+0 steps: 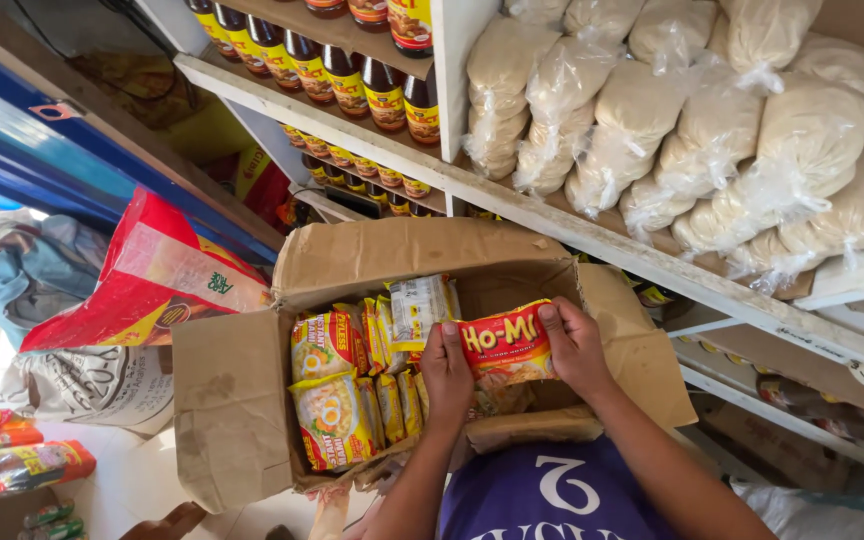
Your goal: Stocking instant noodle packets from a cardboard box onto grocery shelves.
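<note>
Two hands, left hand (pixel 447 372) and right hand (pixel 574 348), fingers closed on one instant noodle packet (pixel 505 345) above an open cardboard box (pixel 237 400) of upright packets (pixel 337 385).

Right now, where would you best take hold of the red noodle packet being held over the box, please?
Probably by its two short ends, from above. The noodle packet lies flat and crosswise over the cardboard box, and the left hand and right hand already pinch those ends.

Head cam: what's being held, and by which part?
A red and yellow noodle packet, over the open cardboard box. Left hand grips its left edge, right hand its right edge, thumbs on the front face.
</note>
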